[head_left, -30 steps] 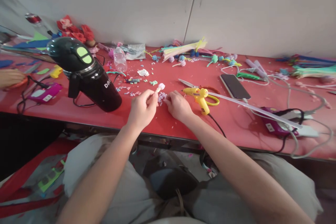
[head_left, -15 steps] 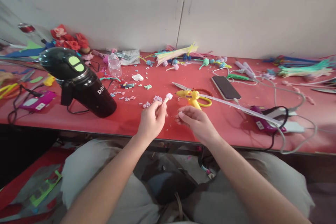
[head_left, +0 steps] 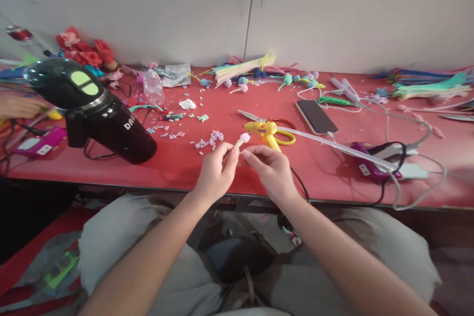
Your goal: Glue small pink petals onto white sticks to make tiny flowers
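My left hand [head_left: 217, 172] pinches a small pink pipe-cleaner flower [head_left: 243, 138] by its pale stem, the pink head pointing up and away. Close against it, my right hand [head_left: 273, 170] has thumb and forefinger pressed together beside the stem; anything between those fingertips is too small to make out. Just beyond my hands, a yellow glue gun [head_left: 263, 129] with a long clear glue stick [head_left: 333, 145] lies over a pair of scissors [head_left: 287, 134]. Short pink fuzzy pieces [head_left: 211, 140] are scattered beyond my left hand.
A black tumbler [head_left: 122, 128] stands at the left, with another person's hand [head_left: 18, 107] behind it. A phone [head_left: 316, 116] on a cable lies right of the glue gun. Purple power strips [head_left: 370, 163] and cords sit near the edge. Pipe-cleaner bundles [head_left: 240, 70] line the wall.
My right hand has moved left and up to meet the left hand at the flower, its fingers closing to a pinch. Another person's hand has appeared at the far left. The view has shifted slightly.
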The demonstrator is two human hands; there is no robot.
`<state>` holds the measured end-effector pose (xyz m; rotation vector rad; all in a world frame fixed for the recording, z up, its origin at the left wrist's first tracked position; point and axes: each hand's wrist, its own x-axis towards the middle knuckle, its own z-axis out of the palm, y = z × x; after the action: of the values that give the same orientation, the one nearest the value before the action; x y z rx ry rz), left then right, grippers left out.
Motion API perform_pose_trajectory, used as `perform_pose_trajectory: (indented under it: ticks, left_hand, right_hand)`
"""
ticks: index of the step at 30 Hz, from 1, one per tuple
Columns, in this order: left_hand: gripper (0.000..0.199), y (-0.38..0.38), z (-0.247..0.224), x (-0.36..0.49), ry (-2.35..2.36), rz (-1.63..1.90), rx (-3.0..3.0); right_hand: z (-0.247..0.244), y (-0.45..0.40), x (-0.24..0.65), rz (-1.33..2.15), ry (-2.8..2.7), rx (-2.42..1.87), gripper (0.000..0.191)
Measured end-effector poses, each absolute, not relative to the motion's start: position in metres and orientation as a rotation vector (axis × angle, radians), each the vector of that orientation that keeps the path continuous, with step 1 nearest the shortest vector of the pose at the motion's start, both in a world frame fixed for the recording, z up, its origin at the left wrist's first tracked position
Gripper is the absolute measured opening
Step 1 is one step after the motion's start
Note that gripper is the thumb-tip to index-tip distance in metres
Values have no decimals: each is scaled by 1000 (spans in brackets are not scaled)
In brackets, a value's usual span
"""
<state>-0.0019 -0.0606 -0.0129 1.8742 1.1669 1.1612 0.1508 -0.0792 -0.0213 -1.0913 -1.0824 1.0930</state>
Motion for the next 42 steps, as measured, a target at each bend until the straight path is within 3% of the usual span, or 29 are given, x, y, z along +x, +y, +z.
perform_pose_trajectory:
  ticks: [5,13,29,42]
  left_hand:
    - [31,-60,-13,-1,1102,1144,1873]
    - [38,-60,-8,-4,932,1088,1725]
    - [35,-58,-8,-10,1122,1082,1760]
    - [32,-58,-10,-9,1139,1067,1883]
  right_hand:
    - [-18,-81,150,1131,-1091,-1068,24]
    - [-21,-76,159,1468,-1094,-827,26]
    - [-6,-78,175,787,-1386,-1188,23]
    - [-9,-77,171,579,-1501,-1255,18]
